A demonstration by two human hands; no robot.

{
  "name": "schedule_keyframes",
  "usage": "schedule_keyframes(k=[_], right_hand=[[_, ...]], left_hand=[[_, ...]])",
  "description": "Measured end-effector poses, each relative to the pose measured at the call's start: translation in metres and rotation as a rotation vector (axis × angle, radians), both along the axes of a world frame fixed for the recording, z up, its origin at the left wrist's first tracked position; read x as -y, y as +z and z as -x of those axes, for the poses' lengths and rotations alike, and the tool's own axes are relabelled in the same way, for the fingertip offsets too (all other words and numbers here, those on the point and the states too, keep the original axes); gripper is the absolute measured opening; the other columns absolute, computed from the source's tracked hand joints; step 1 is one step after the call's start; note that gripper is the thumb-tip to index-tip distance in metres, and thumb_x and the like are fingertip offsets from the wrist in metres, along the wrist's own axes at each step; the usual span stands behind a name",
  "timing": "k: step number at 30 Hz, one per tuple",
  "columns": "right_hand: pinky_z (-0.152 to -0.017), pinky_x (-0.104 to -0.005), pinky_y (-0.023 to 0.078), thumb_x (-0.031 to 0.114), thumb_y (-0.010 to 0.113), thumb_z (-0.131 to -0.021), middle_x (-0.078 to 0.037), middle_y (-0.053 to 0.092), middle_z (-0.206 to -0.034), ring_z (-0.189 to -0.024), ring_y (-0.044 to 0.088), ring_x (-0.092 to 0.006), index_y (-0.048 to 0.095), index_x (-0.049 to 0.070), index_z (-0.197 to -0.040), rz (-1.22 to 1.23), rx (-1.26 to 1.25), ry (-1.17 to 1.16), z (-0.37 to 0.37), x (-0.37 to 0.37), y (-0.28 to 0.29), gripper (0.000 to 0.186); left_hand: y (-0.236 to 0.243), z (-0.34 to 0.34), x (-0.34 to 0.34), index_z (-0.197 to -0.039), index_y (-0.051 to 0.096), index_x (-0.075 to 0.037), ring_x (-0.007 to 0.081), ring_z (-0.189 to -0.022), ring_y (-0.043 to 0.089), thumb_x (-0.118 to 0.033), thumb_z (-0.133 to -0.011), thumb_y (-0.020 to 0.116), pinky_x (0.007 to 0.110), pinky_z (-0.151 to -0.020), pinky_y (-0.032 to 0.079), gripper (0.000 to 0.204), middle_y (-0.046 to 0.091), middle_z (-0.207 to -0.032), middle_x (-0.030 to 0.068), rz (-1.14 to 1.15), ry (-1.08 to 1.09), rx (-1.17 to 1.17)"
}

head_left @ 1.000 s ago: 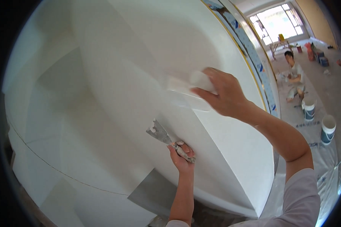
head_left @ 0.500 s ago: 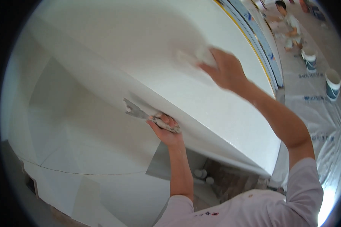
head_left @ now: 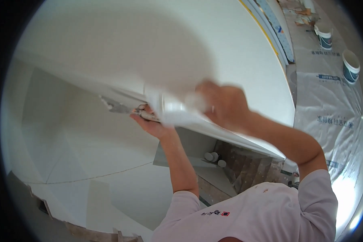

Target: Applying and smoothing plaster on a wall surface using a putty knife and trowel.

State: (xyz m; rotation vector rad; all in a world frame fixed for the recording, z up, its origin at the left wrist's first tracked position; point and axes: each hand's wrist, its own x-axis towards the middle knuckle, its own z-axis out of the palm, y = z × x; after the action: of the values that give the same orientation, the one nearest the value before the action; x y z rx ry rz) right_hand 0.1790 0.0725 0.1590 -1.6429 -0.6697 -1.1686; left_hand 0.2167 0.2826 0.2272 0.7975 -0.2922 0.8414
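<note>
My left hand (head_left: 152, 126) is closed round the handle of a putty knife (head_left: 117, 107). The knife's grey metal blade points left and carries pale, whitish filler at its tip. At its right, my right hand (head_left: 228, 105) is closed on the pale handle of a trowel (head_left: 171, 108), a wide flat tool smeared by motion. In this view the trowel's blade overlaps the left hand; whether it touches the putty knife I cannot tell. Behind both tools runs a white plastered surface (head_left: 109, 44), and its long lower edge slants down to the right.
On the right, plastic sheeting (head_left: 330, 97) covers the floor, with a near white bucket (head_left: 351, 66) and a farther bucket (head_left: 323, 35) on it. A co-worker (head_left: 308, 12) is partly cut off at the top. Several white round things (head_left: 214, 156) lie below the edge.
My right hand has swung down and left, bringing the trowel from the white surface over beside my left hand. The left hand and putty knife sit farther left and higher in view.
</note>
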Motion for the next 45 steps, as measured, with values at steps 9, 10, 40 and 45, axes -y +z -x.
schedule_keyframes(k=[9,10,40,45], right_hand=[[-0.054,-0.0431,0.048,0.026,0.074,-0.08,-0.012,0.059,-0.077,-0.065,0.062,-0.0339,0.055,0.006,-0.094,-0.269,-0.367,-0.036,-0.039,0.031,-0.07,0.031],[-0.055,-0.0438,0.048,0.025,0.074,-0.079,-0.012,0.059,-0.079,-0.065,0.061,-0.0341,0.054,0.006,-0.096,-0.264,-0.346,0.022,-0.028,0.021,-0.074,0.032],[-0.074,-0.0472,0.05,0.04,0.067,-0.078,-0.023,0.066,-0.09,-0.085,0.064,-0.0393,0.064,0.002,-0.091,-0.223,-1.636,-1.171,0.427,0.161,-0.525,0.041],[-0.071,-0.0419,0.053,0.041,0.067,-0.079,-0.021,0.068,-0.089,-0.077,0.067,-0.0329,0.064,-0.002,-0.097,-0.675,-1.6,-1.565,0.608,0.094,-0.471,0.046]], left_hand=[[-0.002,-0.003,-0.005,-0.085,0.056,-0.016,0.0056,-0.057,0.046,-0.05,-0.097,0.05,0.02,-0.046,0.036,0.037,0.053,-0.067,-0.0044,-0.261,-0.289,0.023],[-0.003,-0.003,-0.01,-0.087,0.057,-0.016,0.0057,-0.057,0.046,-0.051,-0.097,0.05,0.019,-0.047,0.038,0.036,0.054,-0.068,-0.004,-0.219,-0.363,0.03],[-0.042,0.023,-0.042,-0.079,0.045,-0.016,0.01,-0.059,0.033,-0.055,-0.096,0.046,0.028,-0.054,0.029,0.043,0.037,-0.064,-0.0037,-0.63,-0.317,0.2],[-0.189,0.146,0.026,-0.084,0.045,-0.015,0.0095,-0.054,0.034,-0.059,-0.096,0.043,0.026,-0.051,0.031,0.045,0.038,-0.063,-0.0019,-0.57,-0.849,-0.262]])
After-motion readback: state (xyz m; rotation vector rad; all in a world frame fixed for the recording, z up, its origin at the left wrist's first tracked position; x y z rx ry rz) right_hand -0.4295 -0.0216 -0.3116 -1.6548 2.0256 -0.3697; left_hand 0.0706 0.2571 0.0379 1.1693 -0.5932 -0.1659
